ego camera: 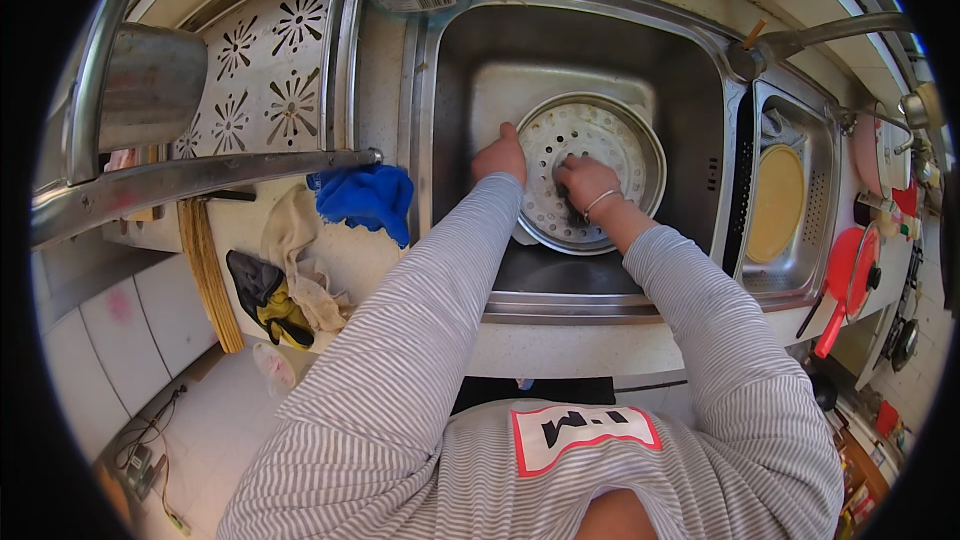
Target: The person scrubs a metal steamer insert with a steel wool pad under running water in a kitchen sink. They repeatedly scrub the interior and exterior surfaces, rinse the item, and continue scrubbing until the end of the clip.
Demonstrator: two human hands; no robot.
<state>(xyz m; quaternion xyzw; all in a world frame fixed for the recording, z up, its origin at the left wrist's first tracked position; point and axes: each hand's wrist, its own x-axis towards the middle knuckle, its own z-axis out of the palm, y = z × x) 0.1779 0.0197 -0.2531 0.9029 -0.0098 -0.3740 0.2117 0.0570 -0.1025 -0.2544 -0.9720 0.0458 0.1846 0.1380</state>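
A round metal steamer tray (pixel 607 127) with many holes lies in the stainless steel sink (pixel 679 90). At its left rim is my left hand (pixel 501 157), gripping the edge with the thumb raised. My right hand (pixel 591 184), with a bracelet at the wrist, presses a dark scouring pad (pixel 576 216) onto the middle of the tray; the pad is mostly hidden under the fingers. The tray seems to rest on or in a round metal pan, whose lower part cannot be made out.
Left of the sink lie a blue cloth (pixel 364 199), a beige rag (pixel 296 232), dark and yellow gloves (pixel 262 292) and a metal rail (pixel 225 176). A faucet (pixel 810 34) stands at the right, beside a smaller basin holding a round yellow board (pixel 778 202). Farther right is a red pan (pixel 844 270).
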